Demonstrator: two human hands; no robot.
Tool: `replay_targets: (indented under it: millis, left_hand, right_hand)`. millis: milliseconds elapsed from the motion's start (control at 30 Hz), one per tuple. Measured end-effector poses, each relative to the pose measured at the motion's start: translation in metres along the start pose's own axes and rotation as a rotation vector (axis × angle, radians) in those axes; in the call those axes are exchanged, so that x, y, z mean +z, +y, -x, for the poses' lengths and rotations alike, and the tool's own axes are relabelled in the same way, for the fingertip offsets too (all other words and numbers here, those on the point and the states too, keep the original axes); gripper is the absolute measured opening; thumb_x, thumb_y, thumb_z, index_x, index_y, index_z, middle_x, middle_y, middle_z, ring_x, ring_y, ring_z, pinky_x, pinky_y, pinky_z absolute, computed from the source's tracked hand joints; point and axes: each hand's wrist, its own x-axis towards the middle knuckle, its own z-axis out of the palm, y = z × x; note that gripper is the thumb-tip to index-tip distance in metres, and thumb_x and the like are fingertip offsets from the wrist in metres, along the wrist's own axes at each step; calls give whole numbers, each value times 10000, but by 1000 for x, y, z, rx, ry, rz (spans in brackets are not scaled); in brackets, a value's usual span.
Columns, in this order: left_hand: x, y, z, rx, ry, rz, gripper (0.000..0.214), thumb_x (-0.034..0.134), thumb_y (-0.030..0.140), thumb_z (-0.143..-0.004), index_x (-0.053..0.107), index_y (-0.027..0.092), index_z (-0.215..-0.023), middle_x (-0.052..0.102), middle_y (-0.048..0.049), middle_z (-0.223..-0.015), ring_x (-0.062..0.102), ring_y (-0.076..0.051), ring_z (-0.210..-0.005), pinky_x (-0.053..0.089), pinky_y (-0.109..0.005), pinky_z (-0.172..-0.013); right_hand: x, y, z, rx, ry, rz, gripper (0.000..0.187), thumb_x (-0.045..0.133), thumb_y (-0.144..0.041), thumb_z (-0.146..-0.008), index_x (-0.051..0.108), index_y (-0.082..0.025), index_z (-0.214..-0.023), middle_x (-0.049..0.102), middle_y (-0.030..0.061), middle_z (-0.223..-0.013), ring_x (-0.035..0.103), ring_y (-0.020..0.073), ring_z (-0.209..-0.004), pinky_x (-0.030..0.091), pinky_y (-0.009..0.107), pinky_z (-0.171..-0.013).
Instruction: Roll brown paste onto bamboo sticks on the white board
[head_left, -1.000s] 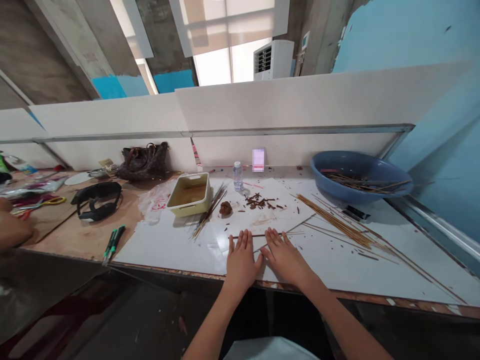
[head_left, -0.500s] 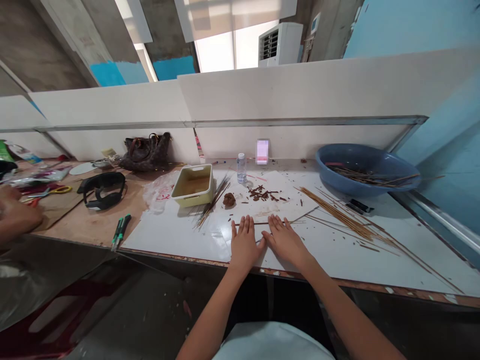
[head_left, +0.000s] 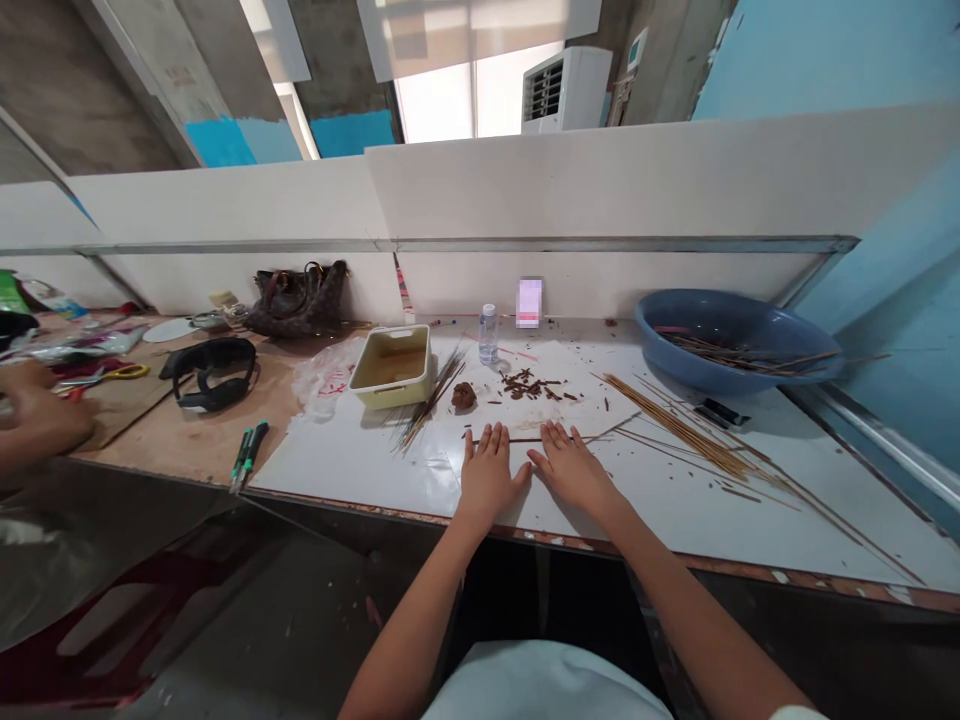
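Note:
My left hand [head_left: 487, 475] lies flat, fingers stretched forward, on the white sheet at the table's front. Beside it my right hand [head_left: 571, 468] is also flat, its thumb near the left thumb. Under the fingertips of both runs a thin dark stick [head_left: 525, 440], crossing from left to right; its covered parts are hidden. Just beyond the hands are a brown lump of dough-like paste [head_left: 463, 397] and a scatter of short brown pieces [head_left: 529, 385]. A bundle of thin tan sticks [head_left: 675, 425] lies to the right.
A yellowish tub of brownish liquid [head_left: 391, 370] stands left of dark thin sticks [head_left: 431, 405]. Behind are a clear bottle [head_left: 488, 335] and a phone [head_left: 529, 302]. A blue basin [head_left: 735, 345] holds more sticks. At far left, another person's hand [head_left: 49, 410] is near scissors [head_left: 112, 374].
Both hands have slid slightly apart at the thumbs, still flat. The thin stick under the fingertips now lies a little farther from the table's front edge relative to the palms.

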Motion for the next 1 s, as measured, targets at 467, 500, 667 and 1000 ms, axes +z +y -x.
replay_targets:
  millis: [467, 500, 667, 1000]
  left_hand:
    - [4, 1, 13, 7, 35, -35, 780, 390, 582, -1140, 405, 75, -1732, 416, -202, -1782, 351, -341, -1699, 125, -620, -1431]
    - [4, 0, 18, 18, 39, -34, 774, 374, 585, -1145, 414, 75, -1727, 432, -199, -1774, 368, -335, -1692, 137, -613, -1432]
    - [9, -4, 25, 36, 55, -32, 669, 296, 470, -1183, 439, 93, -1716, 443, -164, -1771, 390, -296, -1683, 225, -587, -1420]
    - [21, -6, 22, 9, 113, -98, 615, 288, 339, -1177, 421, 102, -1728, 442, -164, -1773, 381, -288, -1687, 281, -580, -1406]
  right_hand:
    - [9, 5, 12, -7, 9, -56, 790, 264, -544, -1173, 344, -7, -1747, 326, 264, -1798, 296, 343, -1709, 226, 567, -1398]
    - [13, 6, 17, -17, 18, -66, 797, 272, -556, -1170, 347, -13, -1748, 329, 264, -1798, 303, 345, -1706, 231, 571, -1397]
    - [21, 11, 27, -64, 26, -84, 758, 270, -525, -1174, 369, -40, -1747, 350, 252, -1793, 332, 338, -1697, 251, 591, -1391]
    - [21, 10, 17, -68, 42, -35, 779, 262, -576, -1174, 435, -48, -1721, 397, 262, -1772, 361, 345, -1682, 267, 564, -1387]
